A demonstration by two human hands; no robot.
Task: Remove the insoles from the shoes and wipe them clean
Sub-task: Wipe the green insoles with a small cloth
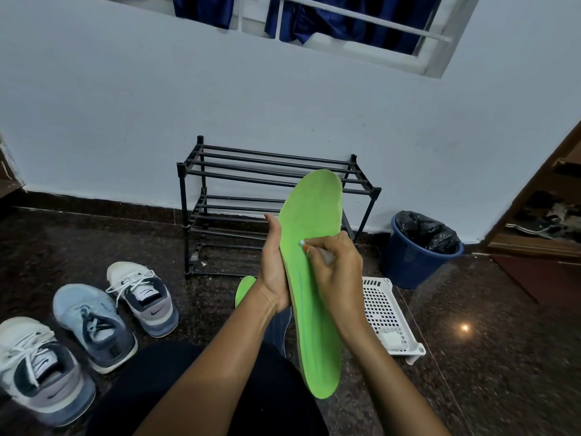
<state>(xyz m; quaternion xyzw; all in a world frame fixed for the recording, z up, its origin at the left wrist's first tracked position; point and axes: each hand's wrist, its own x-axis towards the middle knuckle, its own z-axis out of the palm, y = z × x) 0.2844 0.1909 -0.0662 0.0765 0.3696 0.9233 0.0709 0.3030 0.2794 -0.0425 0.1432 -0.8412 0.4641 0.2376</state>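
Head view: I see left hand (275,269) gripping green insole (314,212) mid-edge, upright above the floor; right hand (338,273) pinches white wipe (302,243) against it. Looks light, bendy foam; I'd support mid-span.

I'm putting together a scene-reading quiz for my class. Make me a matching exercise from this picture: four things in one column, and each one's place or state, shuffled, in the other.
Things:
1. green insole
2. shoe rack
3. blue bin
4. white basket

Places or states:
A. lined with a black bag
B. held by the left hand while the right hand presses a white wipe on it
C. standing against the wall
D. on the floor beside the right forearm

Pairs: 1-B, 2-C, 3-A, 4-D
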